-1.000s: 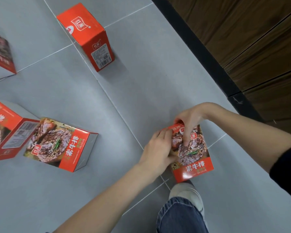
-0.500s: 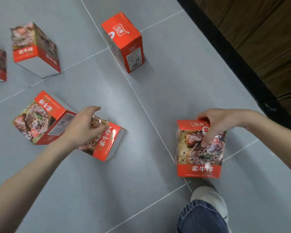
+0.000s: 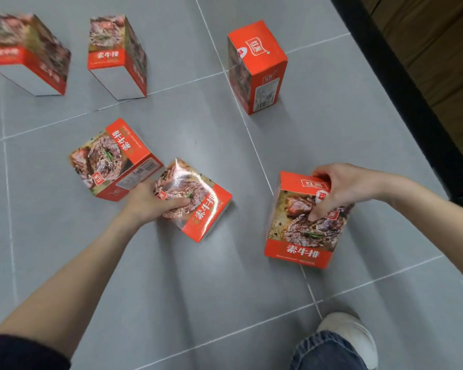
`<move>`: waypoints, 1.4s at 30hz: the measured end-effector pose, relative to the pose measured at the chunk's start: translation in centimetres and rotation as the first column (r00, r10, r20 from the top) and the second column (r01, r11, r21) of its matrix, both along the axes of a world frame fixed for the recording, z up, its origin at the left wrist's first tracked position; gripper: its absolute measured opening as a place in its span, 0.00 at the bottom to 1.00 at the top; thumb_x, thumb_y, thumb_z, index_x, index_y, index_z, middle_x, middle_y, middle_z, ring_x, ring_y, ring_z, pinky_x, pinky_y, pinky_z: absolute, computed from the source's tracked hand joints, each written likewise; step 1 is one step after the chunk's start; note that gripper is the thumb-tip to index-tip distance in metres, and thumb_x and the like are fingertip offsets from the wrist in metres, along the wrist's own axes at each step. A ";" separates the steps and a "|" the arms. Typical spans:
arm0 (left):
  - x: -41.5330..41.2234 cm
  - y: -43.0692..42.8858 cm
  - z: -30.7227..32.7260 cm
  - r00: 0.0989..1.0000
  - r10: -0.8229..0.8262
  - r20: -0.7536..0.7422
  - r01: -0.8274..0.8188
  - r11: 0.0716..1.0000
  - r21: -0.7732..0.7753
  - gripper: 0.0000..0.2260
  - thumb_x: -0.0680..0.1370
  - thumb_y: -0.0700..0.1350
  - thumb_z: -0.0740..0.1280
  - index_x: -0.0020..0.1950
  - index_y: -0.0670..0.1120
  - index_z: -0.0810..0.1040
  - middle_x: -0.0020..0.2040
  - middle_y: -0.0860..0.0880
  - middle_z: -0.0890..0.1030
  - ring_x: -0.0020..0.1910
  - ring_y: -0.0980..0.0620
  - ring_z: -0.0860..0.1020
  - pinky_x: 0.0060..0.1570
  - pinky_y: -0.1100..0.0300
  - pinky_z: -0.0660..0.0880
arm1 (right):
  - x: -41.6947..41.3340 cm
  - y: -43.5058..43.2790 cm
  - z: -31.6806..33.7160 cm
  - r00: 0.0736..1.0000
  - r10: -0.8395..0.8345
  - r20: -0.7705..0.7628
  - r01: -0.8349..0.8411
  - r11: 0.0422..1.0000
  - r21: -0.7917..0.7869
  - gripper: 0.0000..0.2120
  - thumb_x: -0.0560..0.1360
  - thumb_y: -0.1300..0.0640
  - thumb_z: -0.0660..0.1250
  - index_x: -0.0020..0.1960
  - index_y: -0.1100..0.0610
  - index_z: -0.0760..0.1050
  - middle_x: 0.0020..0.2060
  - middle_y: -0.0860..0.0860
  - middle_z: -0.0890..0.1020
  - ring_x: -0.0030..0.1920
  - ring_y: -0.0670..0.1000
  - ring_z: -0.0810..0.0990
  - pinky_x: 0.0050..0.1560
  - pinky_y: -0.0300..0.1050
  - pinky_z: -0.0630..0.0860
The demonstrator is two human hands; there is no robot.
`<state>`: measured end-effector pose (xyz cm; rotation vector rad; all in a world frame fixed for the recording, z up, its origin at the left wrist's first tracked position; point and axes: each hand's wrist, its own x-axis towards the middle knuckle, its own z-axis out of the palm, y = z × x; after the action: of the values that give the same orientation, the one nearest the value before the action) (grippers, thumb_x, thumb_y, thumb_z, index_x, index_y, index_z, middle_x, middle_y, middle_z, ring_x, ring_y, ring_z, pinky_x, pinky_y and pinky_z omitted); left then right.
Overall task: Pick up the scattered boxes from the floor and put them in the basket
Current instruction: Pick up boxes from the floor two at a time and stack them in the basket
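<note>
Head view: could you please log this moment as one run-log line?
right hand: holds upright box | left hand: grips tilted box | basket: not visible | other boxes on floor: four

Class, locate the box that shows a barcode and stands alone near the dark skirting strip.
In the head view, the barcode box stands upright at upper right of centre on the grey floor, between the dark skirting strip and the two far-left boxes, beyond the right hand.
</note>
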<state>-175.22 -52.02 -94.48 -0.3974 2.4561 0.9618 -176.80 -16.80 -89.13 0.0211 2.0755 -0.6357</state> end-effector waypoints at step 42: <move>5.1 4.3 30.5 0.960 -0.230 0.161 0.235 0.972 -0.013 0.52 0.54 0.64 0.76 0.72 0.49 0.58 0.61 0.51 0.76 0.61 0.48 0.75 0.62 0.49 0.71 | 0.6 0.8 27.5 0.982 0.168 -0.084 -0.162 0.984 0.072 0.37 0.60 0.45 0.78 0.63 0.54 0.66 0.55 0.49 0.77 0.56 0.51 0.77 0.56 0.47 0.78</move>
<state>-170.17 -47.68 -64.02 -0.1817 2.3133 0.7636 -176.20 -15.98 -61.62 -0.1434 2.1573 -0.4749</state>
